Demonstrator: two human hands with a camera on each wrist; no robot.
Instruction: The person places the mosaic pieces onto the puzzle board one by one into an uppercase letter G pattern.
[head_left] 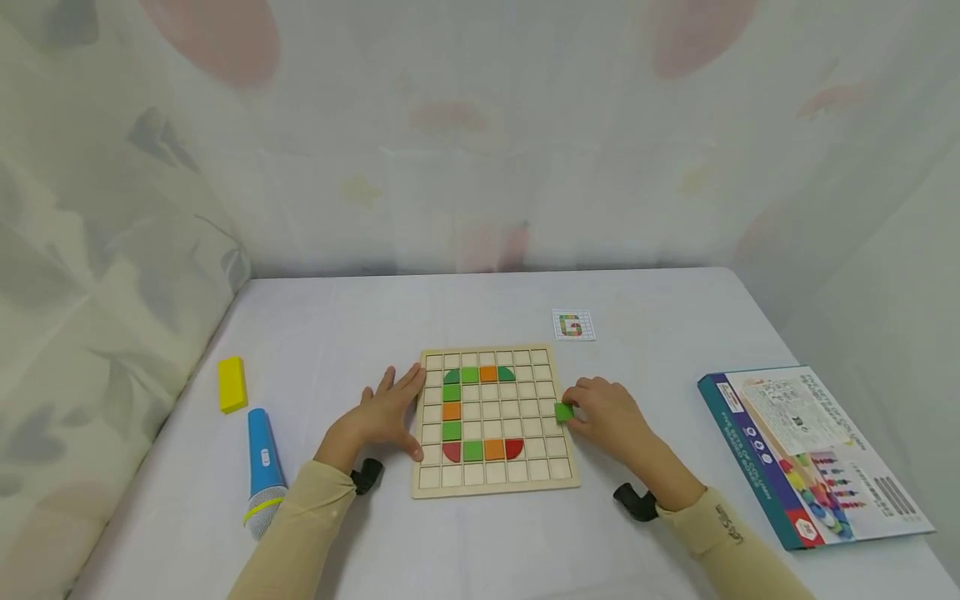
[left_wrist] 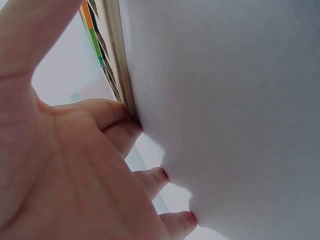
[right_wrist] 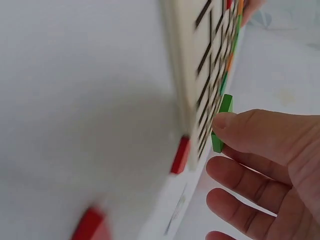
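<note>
1. Green square tile (head_left: 564, 412) sits over the right edge of the wooden grid board (head_left: 551, 467), mid-height, pinched by the right hand (head_left: 609, 417) between thumb and fingers.
2. Left hand (head_left: 385, 412): fingers spread and relaxed, pressed against the board's left edge, holding nothing.
3. Board is flat on the white tabletop (head_left: 480, 542); cells already carry green, orange and red pieces in a C-like outline.
4. Small pattern card (head_left: 573, 325) lies just beyond the board's far right corner.
5. Printed box (head_left: 813, 454) well to the right; yellow block (head_left: 232, 384) and blue microphone (head_left: 264, 471) to the left.
</note>
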